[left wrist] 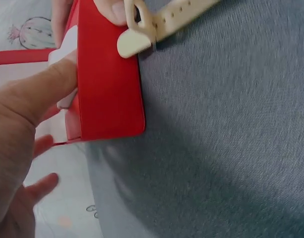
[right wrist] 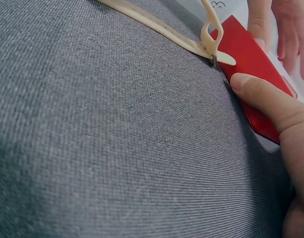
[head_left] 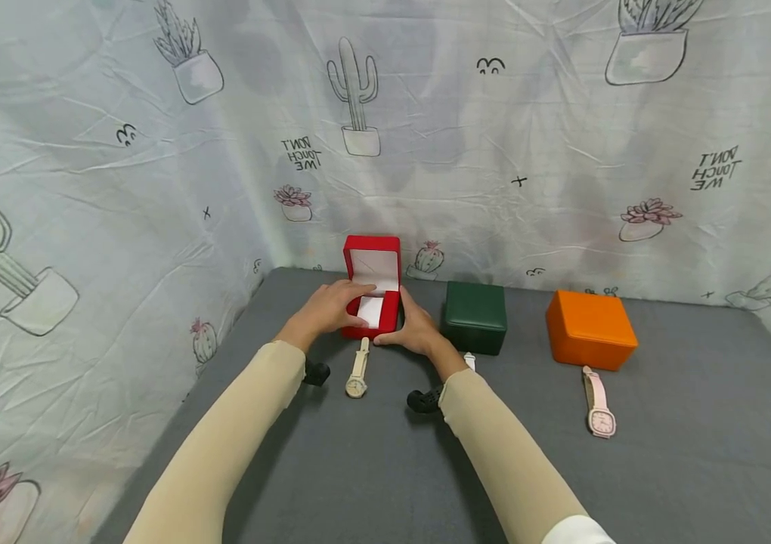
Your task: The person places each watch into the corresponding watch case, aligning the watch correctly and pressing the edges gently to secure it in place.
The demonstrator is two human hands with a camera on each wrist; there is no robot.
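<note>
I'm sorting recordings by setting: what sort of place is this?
Probably a staged recording corner, with a cactus-print sheet hung behind a gray tabletop and a red box, green box and orange box set in a row.

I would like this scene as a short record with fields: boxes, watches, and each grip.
Open box: red box, white cushion inside
Closed boxes: green box, orange box
Left grip: at the red box, thumb inside; pinch on white cushion unclear
Right grip: holds the red box's right side, thumb on its front
Cream watch: in front of the red box
Pink watch: in front of the orange box
White strap: near the green box, only partly visible
</note>
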